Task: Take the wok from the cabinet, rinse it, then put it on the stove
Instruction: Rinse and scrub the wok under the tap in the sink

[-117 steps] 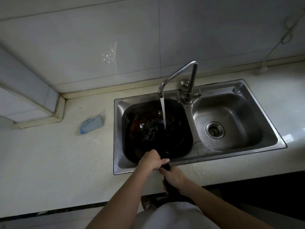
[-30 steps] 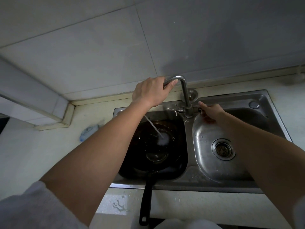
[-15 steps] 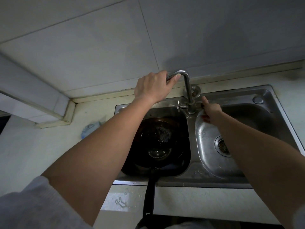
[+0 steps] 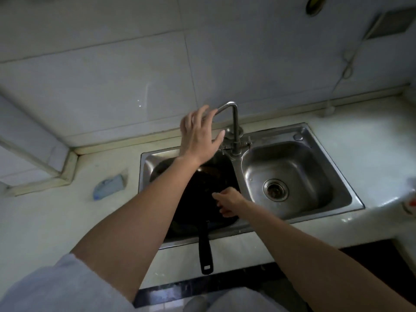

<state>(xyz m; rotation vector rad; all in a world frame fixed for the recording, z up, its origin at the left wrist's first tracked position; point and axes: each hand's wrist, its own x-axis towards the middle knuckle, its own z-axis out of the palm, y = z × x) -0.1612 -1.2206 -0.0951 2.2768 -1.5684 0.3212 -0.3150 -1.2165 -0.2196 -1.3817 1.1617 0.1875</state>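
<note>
The dark wok [image 4: 200,194] lies in the left basin of the steel sink [image 4: 315,136]. Its black handle [image 4: 205,248] sticks out over the front edge toward me. My left hand [image 4: 198,134] hovers by the faucet spout [image 4: 227,106] with fingers spread, holding nothing. My right hand [image 4: 227,201] reaches down over the wok's right rim, fingers loosely curled; whether it touches the rim is unclear. No water runs from the faucet.
The right basin with its drain [image 4: 275,190] holds nothing. A blue sponge-like object [image 4: 109,186] lies on the pale counter left of the sink. Tiled wall rises behind. A red-and-white item [image 4: 410,201] shows at the right edge.
The water has stopped. My left hand let go of the faucet spout and opened. My right hand left the tap handle and dropped down to the wok in the left basin.
</note>
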